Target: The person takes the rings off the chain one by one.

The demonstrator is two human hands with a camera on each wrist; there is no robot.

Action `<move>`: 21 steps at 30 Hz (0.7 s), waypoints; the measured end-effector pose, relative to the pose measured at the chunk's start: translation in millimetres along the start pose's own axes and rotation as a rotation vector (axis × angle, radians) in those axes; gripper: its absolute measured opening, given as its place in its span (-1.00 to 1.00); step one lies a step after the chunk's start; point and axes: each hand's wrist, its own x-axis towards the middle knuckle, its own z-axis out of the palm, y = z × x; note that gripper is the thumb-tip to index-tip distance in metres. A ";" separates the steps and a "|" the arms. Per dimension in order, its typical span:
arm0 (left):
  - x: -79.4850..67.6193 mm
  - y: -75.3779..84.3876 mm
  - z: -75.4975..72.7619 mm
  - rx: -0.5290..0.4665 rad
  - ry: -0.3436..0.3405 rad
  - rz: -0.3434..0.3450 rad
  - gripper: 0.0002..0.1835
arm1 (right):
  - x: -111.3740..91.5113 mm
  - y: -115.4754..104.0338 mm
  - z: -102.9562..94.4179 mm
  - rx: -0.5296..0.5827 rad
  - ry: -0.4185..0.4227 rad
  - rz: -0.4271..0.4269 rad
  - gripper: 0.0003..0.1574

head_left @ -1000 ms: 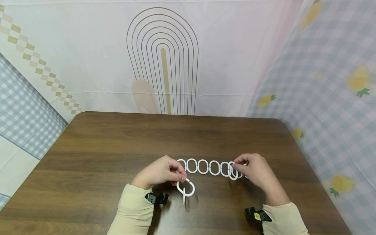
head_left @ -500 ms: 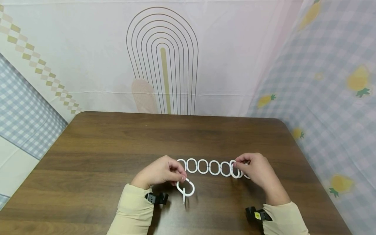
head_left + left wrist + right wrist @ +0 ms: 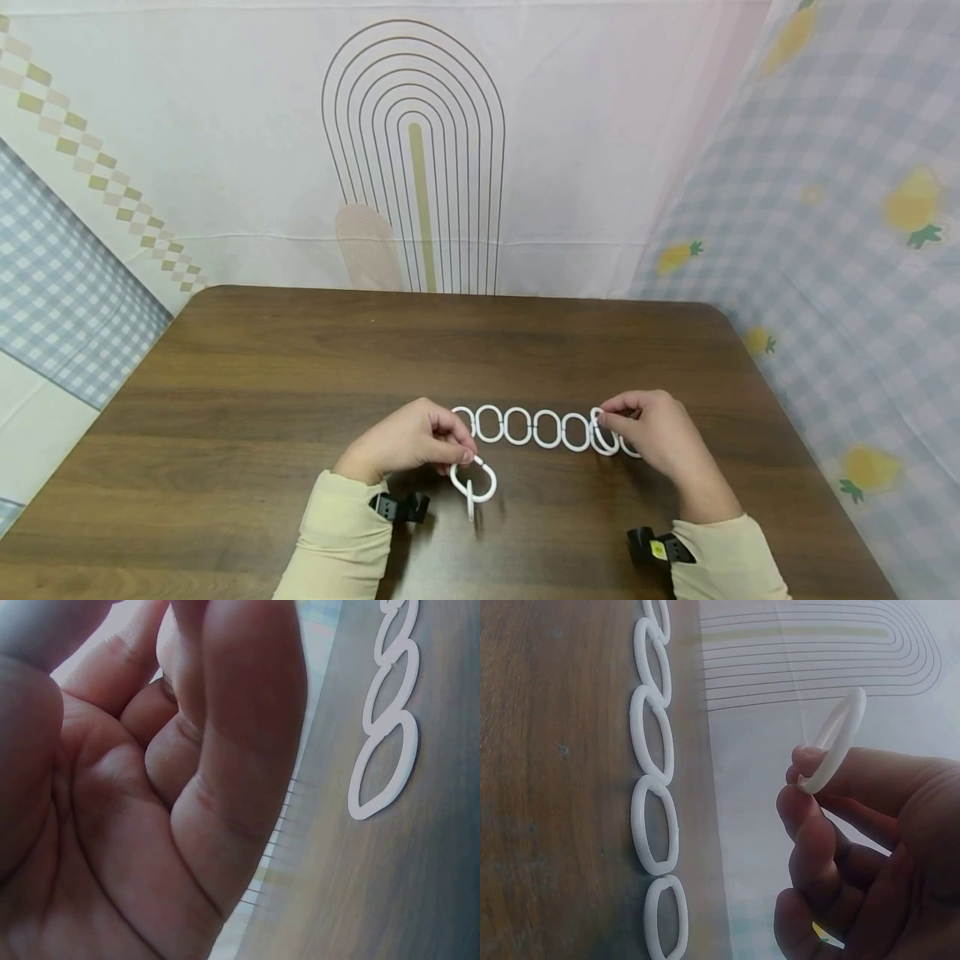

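Note:
My left hand [image 3: 420, 442] pinches a white oval curtain ring [image 3: 494, 483] between thumb and fingertips. A second white ring [image 3: 470, 502] is hooked through it and hangs on edge below. In the left wrist view my fingers hide both. On the right, thumb and index finger of my right hand [image 3: 663, 437] pinch a single white ring [image 3: 847, 739], tilted, its near end at the fingertips. In the head view this ring overlaps the right part of a row of similar rings [image 3: 547, 446] lying side by side on the table.
The row runs left to right across the brown wooden table [image 3: 337, 342], its ends partly behind my hands. A patterned cloth [image 3: 585, 167] hangs behind the table's far edge, and a checked cloth [image 3: 840, 333] hangs along the right side.
The ring in my right hand has turned and shifted slightly right along the row. My left hand and its two linked rings have stayed almost still.

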 end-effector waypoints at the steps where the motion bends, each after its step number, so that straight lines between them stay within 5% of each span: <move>1: 0.1 -0.3 0.0 -0.003 -0.001 0.004 -0.96 | 0.2 0.1 -0.1 -0.002 0.002 -0.002 -0.80; 21: -0.7 1.5 0.2 0.004 0.002 -0.002 -0.96 | 3.4 6.4 0.0 -0.017 0.024 -0.030 -0.84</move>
